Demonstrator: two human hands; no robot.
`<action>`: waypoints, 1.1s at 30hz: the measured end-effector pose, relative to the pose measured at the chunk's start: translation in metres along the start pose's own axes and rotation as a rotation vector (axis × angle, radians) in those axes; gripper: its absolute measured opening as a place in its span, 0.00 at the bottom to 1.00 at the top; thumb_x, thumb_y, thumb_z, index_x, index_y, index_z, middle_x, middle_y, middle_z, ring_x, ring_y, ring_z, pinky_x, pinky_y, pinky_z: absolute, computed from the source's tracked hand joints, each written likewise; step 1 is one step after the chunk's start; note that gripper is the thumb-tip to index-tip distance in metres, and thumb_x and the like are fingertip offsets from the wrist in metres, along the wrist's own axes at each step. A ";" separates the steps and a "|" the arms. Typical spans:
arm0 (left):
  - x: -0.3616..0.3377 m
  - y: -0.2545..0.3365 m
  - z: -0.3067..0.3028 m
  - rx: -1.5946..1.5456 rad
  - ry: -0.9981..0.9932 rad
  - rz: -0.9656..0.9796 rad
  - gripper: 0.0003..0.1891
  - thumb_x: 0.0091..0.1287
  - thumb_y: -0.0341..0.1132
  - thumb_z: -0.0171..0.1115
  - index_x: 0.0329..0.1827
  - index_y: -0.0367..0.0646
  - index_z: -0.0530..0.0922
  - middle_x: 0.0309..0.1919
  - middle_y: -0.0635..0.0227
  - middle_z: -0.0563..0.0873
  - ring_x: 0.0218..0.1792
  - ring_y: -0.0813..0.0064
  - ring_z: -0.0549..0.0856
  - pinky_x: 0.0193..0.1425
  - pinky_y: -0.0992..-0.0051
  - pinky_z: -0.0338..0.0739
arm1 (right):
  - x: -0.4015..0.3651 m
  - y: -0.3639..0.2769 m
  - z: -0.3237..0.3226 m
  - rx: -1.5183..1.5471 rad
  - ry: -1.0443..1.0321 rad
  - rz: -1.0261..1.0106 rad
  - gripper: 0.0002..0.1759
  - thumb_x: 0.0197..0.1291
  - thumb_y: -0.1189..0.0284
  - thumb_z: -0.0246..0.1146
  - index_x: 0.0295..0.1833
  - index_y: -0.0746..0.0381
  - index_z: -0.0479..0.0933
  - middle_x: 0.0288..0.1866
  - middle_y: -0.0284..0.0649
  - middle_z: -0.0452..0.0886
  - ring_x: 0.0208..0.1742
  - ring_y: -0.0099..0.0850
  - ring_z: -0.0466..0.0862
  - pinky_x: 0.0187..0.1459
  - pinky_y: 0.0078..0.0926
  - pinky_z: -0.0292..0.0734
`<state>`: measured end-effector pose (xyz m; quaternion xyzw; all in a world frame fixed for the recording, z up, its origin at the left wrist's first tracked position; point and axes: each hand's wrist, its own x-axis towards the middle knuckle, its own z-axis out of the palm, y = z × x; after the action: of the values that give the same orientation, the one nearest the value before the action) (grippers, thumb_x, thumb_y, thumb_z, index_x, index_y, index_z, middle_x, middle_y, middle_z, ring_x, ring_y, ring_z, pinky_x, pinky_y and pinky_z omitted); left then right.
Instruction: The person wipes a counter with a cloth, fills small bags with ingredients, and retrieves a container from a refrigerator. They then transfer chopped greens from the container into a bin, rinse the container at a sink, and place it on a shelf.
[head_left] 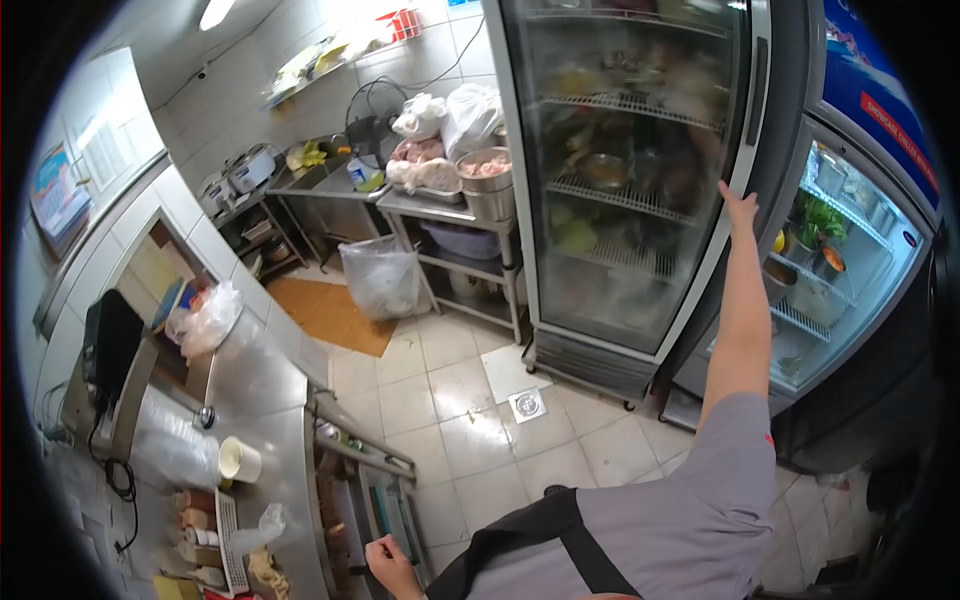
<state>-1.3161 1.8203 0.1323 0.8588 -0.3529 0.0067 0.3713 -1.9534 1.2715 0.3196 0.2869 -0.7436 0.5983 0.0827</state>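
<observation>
Reaching up and to the right, your right hand (740, 207) lies flat on the frame of the tall glass fridge door (625, 170), just below its handle (757, 92). Its grip is apart and closes around nothing. The door looks shut, with the full shelves behind it untouched. Your left hand (390, 565) sits low by the edge of the steel bench (265, 390), fingers curled; whether its grip holds anything cannot be told. A paper cup (238, 460) stands on the bench, well apart.

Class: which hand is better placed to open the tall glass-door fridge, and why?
Likely the right hand: it rests on the fridge door edge, while the left hand is low by the steel counter.
</observation>
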 end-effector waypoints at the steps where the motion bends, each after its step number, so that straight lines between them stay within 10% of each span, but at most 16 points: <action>1: 0.007 0.021 0.010 -0.010 0.003 -0.001 0.09 0.64 0.30 0.56 0.26 0.36 0.72 0.25 0.60 0.72 0.29 0.61 0.73 0.36 0.69 0.68 | 0.000 -0.004 -0.004 0.157 -0.158 -0.047 0.51 0.40 0.50 0.73 0.62 0.73 0.63 0.63 0.54 0.67 0.64 0.44 0.68 0.62 0.35 0.63; 3: 0.016 0.061 0.015 0.065 -0.090 0.370 0.07 0.61 0.29 0.58 0.26 0.36 0.72 0.26 0.59 0.73 0.32 0.60 0.75 0.38 0.68 0.68 | 0.013 0.010 0.007 0.311 -0.327 -0.098 0.49 0.39 0.51 0.75 0.60 0.73 0.66 0.57 0.53 0.73 0.60 0.43 0.73 0.59 0.34 0.65; 15: 0.032 0.168 0.071 -0.248 -0.193 0.579 0.04 0.57 0.27 0.63 0.28 0.37 0.76 0.31 0.59 0.78 0.36 0.59 0.77 0.41 0.68 0.71 | -0.057 0.043 -0.039 0.389 -0.121 -0.146 0.39 0.34 0.53 0.78 0.44 0.71 0.72 0.39 0.44 0.76 0.40 0.34 0.77 0.45 0.30 0.72; 22: 0.006 0.236 0.123 -0.464 -0.505 0.660 0.04 0.57 0.27 0.63 0.30 0.37 0.77 0.31 0.59 0.78 0.37 0.59 0.77 0.43 0.68 0.72 | -0.160 0.002 -0.157 0.991 -0.438 0.145 0.27 0.64 0.57 0.55 0.16 0.62 0.72 0.12 0.33 0.70 0.12 0.20 0.67 0.15 0.16 0.59; 27: 0.023 0.236 0.148 -0.730 -0.493 0.513 0.15 0.69 0.38 0.50 0.53 0.40 0.73 0.50 0.59 0.76 0.55 0.64 0.73 0.57 0.70 0.66 | -0.113 -0.057 -0.138 1.037 -0.425 0.074 0.24 0.64 0.59 0.57 0.18 0.63 0.74 0.14 0.33 0.71 0.14 0.20 0.68 0.18 0.17 0.60; 28: 0.031 0.226 0.161 -0.921 -0.645 0.373 0.27 0.73 0.51 0.34 0.59 0.35 0.68 0.59 0.59 0.72 0.61 0.66 0.68 0.65 0.70 0.59 | -0.100 -0.082 -0.133 1.055 -0.484 -0.036 0.23 0.63 0.60 0.57 0.19 0.63 0.74 0.14 0.33 0.71 0.15 0.20 0.68 0.18 0.17 0.61; 33: 0.083 0.163 0.229 -0.998 -0.404 -0.096 0.36 0.73 0.58 0.30 0.69 0.31 0.54 0.66 0.61 0.63 0.67 0.70 0.61 0.70 0.71 0.51 | -0.036 -0.201 -0.072 0.995 -0.695 -0.383 0.18 0.62 0.62 0.58 0.26 0.65 0.76 0.20 0.33 0.74 0.17 0.21 0.70 0.21 0.18 0.63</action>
<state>-1.4107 1.5458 0.0920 0.5773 -0.3379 -0.3440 0.6589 -1.8337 1.3268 0.4918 0.5962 -0.2958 0.7188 -0.2011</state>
